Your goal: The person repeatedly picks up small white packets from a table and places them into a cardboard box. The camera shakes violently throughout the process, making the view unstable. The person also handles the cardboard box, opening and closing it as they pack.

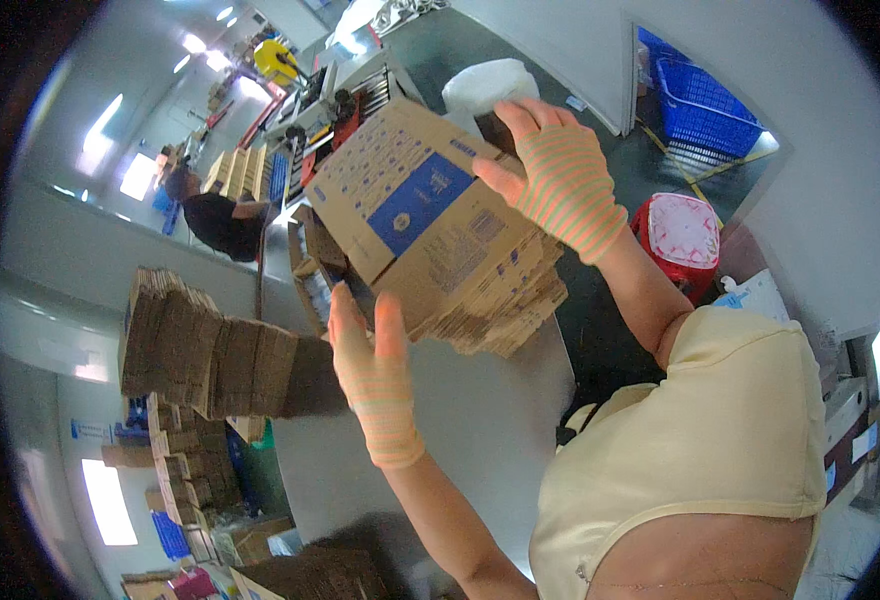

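A brown cardboard carton point(360, 205) with a blue printed panel lies tilted in front of me, over a stack of flattened cartons point(505, 315). My left hand point(372, 385), in a striped knit glove, is at the carton's near left corner, with thumb and fingers apart. At the far right edge is my right hand point(565, 175), gloved alike. Its thumb overlaps the printed face, and its fingers spread past a dark brown flap point(496, 132); how firmly it touches is unclear. Beside the carton's left side stands an open box point(312, 280) with pale contents, partly hidden.
Bundled flat cardboard point(210, 350) stands left of the grey table point(440, 440). Beyond the carton is a roller machine point(365, 95); a person in dark clothing point(222, 225) works at the far left. A red bin point(682, 235) and blue basket point(705, 110) are at right.
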Action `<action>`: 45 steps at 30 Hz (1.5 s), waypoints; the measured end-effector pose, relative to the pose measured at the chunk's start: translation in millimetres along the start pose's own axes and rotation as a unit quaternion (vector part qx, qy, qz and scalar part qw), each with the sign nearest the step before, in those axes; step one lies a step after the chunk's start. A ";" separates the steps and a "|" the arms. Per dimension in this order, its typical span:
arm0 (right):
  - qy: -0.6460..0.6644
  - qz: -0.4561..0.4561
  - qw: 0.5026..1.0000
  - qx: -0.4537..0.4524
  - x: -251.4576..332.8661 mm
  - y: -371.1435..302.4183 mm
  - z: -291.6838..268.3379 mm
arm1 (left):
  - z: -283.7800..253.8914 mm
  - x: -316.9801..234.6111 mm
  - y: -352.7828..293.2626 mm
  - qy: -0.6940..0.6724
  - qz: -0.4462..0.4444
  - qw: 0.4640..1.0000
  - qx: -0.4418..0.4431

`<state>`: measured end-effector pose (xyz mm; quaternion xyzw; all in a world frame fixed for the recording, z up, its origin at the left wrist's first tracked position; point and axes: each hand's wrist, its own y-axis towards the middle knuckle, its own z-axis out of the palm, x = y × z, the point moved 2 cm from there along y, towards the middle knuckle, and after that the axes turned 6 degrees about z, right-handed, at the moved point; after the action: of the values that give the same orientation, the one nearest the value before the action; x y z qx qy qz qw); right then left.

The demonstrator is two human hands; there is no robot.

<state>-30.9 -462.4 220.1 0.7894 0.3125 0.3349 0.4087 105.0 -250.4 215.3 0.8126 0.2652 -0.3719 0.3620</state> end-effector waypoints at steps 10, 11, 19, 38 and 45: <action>-0.006 0.022 0.980 0.196 -10.7 -21.5 10.3 | 33.0 -14.7 47.0 0.287 -0.103 0.950 0.066; -0.002 0.015 0.983 0.181 -5.3 -23.2 8.9 | 28.1 -3.1 45.8 0.146 -0.099 0.984 0.021; 0.306 -0.049 0.936 0.166 65.0 -31.9 -35.1 | -29.9 39.8 -19.8 -0.418 -0.149 0.879 -0.176; 0.392 -0.674 0.363 0.510 169.4 -358.4 21.3 | -17.8 132.2 -400.8 0.390 -0.380 0.803 -0.242; 0.480 -0.532 0.292 0.633 155.5 -398.6 43.1 | -3.0 119.6 -408.0 0.502 -0.469 0.713 -0.141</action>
<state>5.6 -174.3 -97.1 0.1624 0.9196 0.0619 -0.3524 -109.9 14.9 -38.2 0.5908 0.8041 0.0101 0.0656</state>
